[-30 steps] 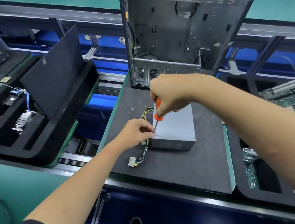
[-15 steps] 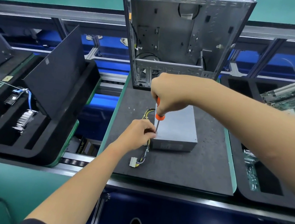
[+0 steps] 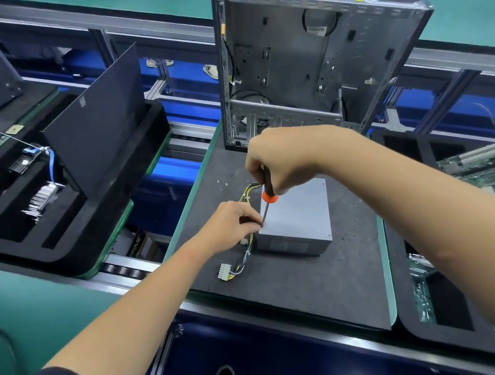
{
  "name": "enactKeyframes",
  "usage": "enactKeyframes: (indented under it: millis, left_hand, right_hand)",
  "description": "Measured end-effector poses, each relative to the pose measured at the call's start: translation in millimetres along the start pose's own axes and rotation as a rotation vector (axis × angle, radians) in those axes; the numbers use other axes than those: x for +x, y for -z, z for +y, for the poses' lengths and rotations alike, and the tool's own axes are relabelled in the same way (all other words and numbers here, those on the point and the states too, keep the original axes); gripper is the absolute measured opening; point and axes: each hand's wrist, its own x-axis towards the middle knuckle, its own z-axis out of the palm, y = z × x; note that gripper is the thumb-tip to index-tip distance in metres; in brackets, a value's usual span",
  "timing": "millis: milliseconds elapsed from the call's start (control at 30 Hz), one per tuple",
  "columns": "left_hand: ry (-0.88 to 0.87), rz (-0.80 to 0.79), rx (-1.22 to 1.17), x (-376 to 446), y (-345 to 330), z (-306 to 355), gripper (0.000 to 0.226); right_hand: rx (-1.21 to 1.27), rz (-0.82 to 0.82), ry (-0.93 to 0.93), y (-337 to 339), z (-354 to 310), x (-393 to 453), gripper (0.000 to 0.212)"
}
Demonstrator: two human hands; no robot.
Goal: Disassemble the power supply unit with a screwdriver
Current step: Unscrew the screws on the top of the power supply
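Observation:
A grey metal power supply unit (image 3: 299,213) lies flat on a dark foam mat (image 3: 305,284). Its bundle of coloured wires (image 3: 242,259) runs down the left side and ends in a white connector. My right hand (image 3: 278,160) grips the black and orange handle of a screwdriver (image 3: 267,198), held upright with its tip on the unit's near left top corner. My left hand (image 3: 235,222) pinches its fingers around the shaft right at the tip, beside that corner. The screw itself is hidden by my fingers.
An open, emptied computer case (image 3: 304,68) stands upright just behind the mat. A black foam tray (image 3: 48,191) with a leaning black panel and small parts sits to the left. Another tray (image 3: 445,310) at the right holds green circuit boards. A few tiny screws lie on the mat.
Both hands hold nearly the same pose on the screwdriver and the corner. The camera has shifted slightly, and more of the black handle shows below my right hand.

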Motion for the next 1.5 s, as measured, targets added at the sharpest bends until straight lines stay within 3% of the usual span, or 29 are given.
enactKeyframes:
  millis: [67, 200, 300, 533, 700, 767, 833, 900, 1033, 1200, 1300, 1500]
  left_hand:
    - [0.013, -0.014, -0.032, 0, 1, 0, 0.018]
    - [0.023, -0.055, -0.074, 0, 4, -2, 0.018]
    - [0.060, -0.034, -0.111, -1, 2, -4, 0.018]
    - [0.097, 0.028, -0.194, -2, -4, -8, 0.025]
    - [0.049, -0.001, -0.131, -2, -4, -6, 0.015]
    - [-0.001, 0.025, -0.044, -2, -6, -4, 0.009]
    - [-0.032, 0.028, 0.024, 0, -5, -3, 0.003]
    - [-0.036, 0.013, 0.052, 1, -4, -2, 0.008]
    - [-0.034, 0.016, 0.075, 2, -3, 0, 0.007]
    - [-0.006, -0.004, 0.005, -1, -2, -2, 0.006]
    - [-0.032, -0.002, 0.047, -5, -1, -5, 0.012]
    - [-0.193, 0.044, 0.179, -13, -4, -8, 0.013]
  right_hand:
    - [0.013, -0.001, -0.018, -2, -2, 1, 0.010]
    - [0.104, 0.000, -0.149, -5, -9, 8, 0.036]
    - [0.074, -0.054, -0.221, -3, -9, 11, 0.031]
    - [-0.013, -0.075, -0.009, -3, 6, -1, 0.008]
    - [-0.061, -0.026, 0.085, -4, 4, 3, 0.009]
    - [-0.050, 0.004, 0.033, -3, 1, 5, 0.007]
    - [0.088, 0.001, -0.062, -3, 1, 6, 0.017]
    - [0.225, 0.016, -0.136, -2, 6, 5, 0.015]
    - [0.310, 0.167, -0.121, -2, 12, -3, 0.005]
    - [0.503, 0.112, -0.152, -11, 2, 1, 0.012]
    - [0.505, 0.114, -0.263, -7, 7, 1, 0.026]
    - [0.503, 0.245, -0.338, -8, 21, -4, 0.024]
